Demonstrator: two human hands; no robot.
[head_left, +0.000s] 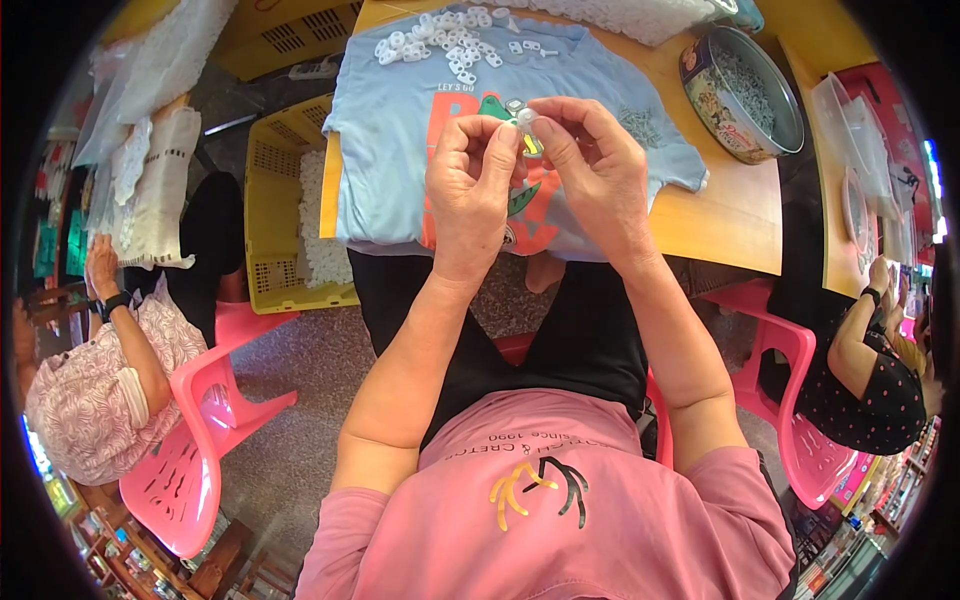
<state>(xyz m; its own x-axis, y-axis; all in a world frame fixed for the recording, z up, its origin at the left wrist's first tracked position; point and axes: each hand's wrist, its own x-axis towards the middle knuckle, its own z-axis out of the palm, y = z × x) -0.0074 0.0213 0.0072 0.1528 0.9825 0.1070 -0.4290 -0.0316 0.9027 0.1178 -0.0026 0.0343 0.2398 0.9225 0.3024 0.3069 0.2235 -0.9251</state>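
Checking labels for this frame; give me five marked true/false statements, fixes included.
1. The left hand and right hand meet at a small white piece. True.
2. The round tin holds small grey parts. True.
3. The tin stands to the left of both hands. False: it stands to their right.
4. Loose white pieces lie on the blue shirt, beyond the hands. True.
5. The crate left of the table is red. False: it is yellow.
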